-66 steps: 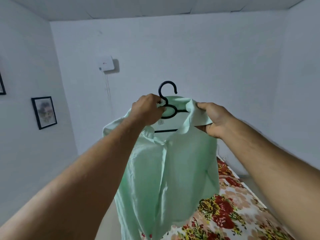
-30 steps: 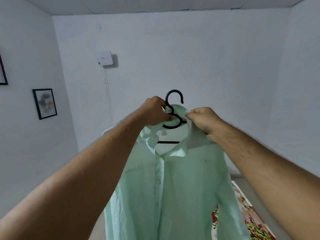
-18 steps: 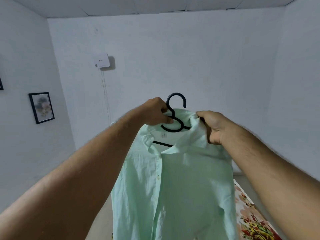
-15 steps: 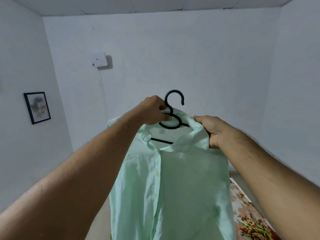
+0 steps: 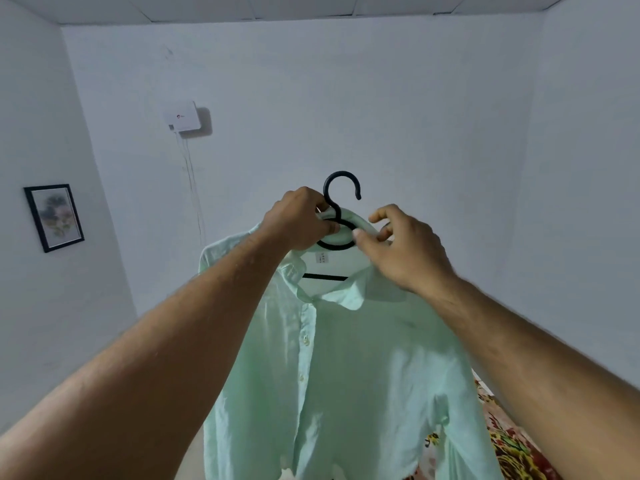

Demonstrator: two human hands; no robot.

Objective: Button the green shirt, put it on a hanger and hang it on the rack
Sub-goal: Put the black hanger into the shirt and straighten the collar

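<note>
Now your left hand [image 5: 299, 221] grips the hanger [image 5: 341, 188] by its neck, hook up and open to the right; the shirt [image 5: 346, 368] hangs straight down from it, dead ahead between your arms. Your right hand [image 5: 403, 252], just beside, pinches the collar [image 5: 363, 226]. No rack shows; the left hand looks best placed to carry.

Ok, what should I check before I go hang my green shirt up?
1. Shirt sits on the hanger: ok.
2. Left hand grips the hanger's neck: ok.
3. Right hand pinches the collar; collar lying flat: cannot tell.
4. Front buttons done up: ok where visible.
5. Hook free to catch a rail: ok.
6. Rack in view: not ok, find it first.
</note>
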